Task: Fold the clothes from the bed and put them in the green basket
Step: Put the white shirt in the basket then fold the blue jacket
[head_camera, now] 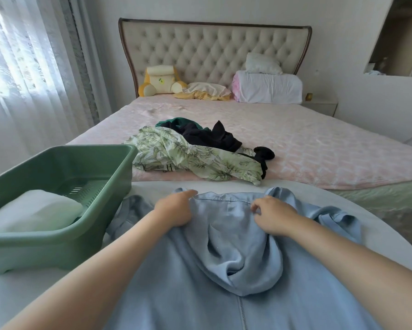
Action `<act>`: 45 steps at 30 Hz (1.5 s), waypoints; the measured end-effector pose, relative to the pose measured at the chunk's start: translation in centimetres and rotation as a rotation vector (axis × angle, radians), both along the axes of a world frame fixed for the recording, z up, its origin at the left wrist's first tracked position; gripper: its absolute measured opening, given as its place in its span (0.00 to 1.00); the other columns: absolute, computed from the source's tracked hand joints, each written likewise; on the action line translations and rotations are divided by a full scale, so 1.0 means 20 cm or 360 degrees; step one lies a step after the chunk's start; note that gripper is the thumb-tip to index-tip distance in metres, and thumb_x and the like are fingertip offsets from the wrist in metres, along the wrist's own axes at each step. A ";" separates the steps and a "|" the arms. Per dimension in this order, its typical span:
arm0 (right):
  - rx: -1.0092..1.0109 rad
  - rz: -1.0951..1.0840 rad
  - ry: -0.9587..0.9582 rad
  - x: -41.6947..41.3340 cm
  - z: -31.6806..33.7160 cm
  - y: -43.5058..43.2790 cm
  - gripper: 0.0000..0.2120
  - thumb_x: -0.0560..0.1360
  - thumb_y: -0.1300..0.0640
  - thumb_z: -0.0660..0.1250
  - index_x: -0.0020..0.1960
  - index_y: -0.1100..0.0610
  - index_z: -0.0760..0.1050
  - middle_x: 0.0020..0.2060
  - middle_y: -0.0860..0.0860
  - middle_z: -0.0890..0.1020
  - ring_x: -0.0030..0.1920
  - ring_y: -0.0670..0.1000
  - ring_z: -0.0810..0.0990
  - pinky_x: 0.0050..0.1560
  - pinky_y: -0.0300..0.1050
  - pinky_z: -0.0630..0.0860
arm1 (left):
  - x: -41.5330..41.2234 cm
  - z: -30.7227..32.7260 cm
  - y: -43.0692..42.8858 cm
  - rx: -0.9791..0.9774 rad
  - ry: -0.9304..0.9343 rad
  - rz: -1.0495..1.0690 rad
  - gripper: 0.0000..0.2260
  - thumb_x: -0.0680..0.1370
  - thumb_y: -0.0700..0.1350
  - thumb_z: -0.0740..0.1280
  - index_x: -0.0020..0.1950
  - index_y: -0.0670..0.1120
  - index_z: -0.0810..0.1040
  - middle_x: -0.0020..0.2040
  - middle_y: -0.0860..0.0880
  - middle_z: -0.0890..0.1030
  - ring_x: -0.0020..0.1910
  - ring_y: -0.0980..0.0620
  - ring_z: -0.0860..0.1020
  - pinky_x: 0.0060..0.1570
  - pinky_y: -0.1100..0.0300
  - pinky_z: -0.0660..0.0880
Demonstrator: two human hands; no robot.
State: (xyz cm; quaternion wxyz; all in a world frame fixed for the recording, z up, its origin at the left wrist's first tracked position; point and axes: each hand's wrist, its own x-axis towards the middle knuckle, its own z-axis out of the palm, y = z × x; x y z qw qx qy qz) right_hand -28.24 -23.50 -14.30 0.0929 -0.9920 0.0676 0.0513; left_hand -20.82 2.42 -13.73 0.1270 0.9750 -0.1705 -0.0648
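Observation:
A light blue garment [224, 270] lies spread on the white table in front of me, bunched in its middle. My left hand [176, 209] grips a fold of it near its far left edge, index finger pointing along the hem. My right hand [273, 214] pinches the fabric near the far hem on the right. The green basket [57, 248] stands on the table at the left, with a folded white cloth [33, 213] inside. On the pink bed [319, 144] lies a pile: a leaf-print garment [188, 156], black clothes [212, 135] and a dark green piece [176, 121].
The round white table [391, 222] reaches the foot of the bed. A yellow plush toy [157, 81], pillows [269, 88] and a tufted headboard [214, 48] are at the far end. Curtains [21, 67] hang at the left; a nightstand [321, 107] sits at the right.

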 end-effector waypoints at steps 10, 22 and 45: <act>0.0685 -0.0229 0.0014 0.21 0.01 -0.03 0.15 0.74 0.59 0.73 0.60 0.52 0.81 0.40 0.50 0.83 0.29 0.48 0.80 0.31 0.38 0.75 | 0.17 0.02 -0.05 -0.0793 0.0078 0.0222 0.15 0.80 0.37 0.61 0.60 0.48 0.84 0.54 0.47 0.83 0.47 0.51 0.79 0.47 0.65 0.71; 0.0791 -0.0233 -0.0833 0.43 -0.07 -0.09 0.13 0.75 0.65 0.67 0.55 0.51 0.80 0.50 0.48 0.77 0.47 0.49 0.78 0.49 0.42 0.73 | 0.29 -0.09 -0.02 -0.0548 -0.0670 0.0143 0.17 0.76 0.36 0.65 0.59 0.53 0.82 0.60 0.50 0.75 0.62 0.46 0.71 0.62 0.55 0.67; 0.0136 0.0284 -0.0534 0.22 0.12 0.12 0.13 0.71 0.64 0.64 0.34 0.51 0.64 0.38 0.48 0.72 0.40 0.56 0.72 0.32 0.44 0.61 | 0.12 0.02 -0.08 -0.0311 -0.0107 -0.0762 0.14 0.67 0.48 0.78 0.46 0.53 0.74 0.38 0.56 0.76 0.36 0.58 0.72 0.37 0.62 0.70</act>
